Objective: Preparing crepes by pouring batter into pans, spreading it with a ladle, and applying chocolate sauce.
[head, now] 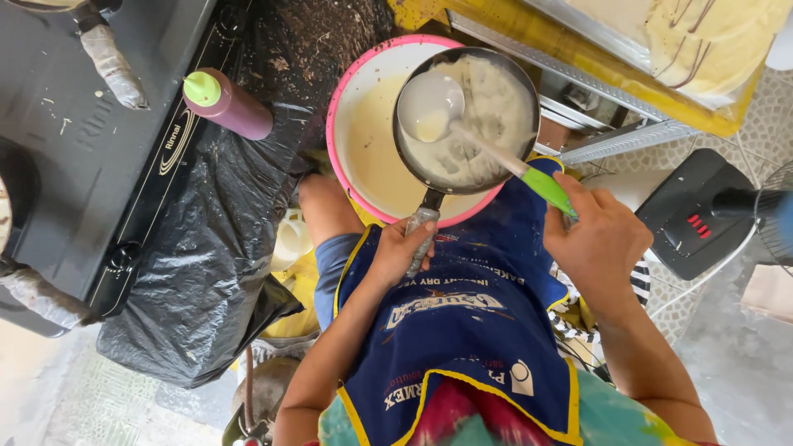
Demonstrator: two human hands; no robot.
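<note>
Left hand (402, 248) clenches the pan (467, 120) handle, whose long axis runs straight away from it. Right hand (596, 239) grips the green ladle (487, 140) handle; the shaft slants up-left, its bowl over the pan's left part. Beyond and beneath, the batter basin (357, 132).

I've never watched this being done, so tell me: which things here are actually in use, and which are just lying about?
In use: left hand on the small pan; right hand with the ladle; pink batter bowl.

Lying about: purple squeeze bottle; stove; black plastic sheet; fan.
</note>
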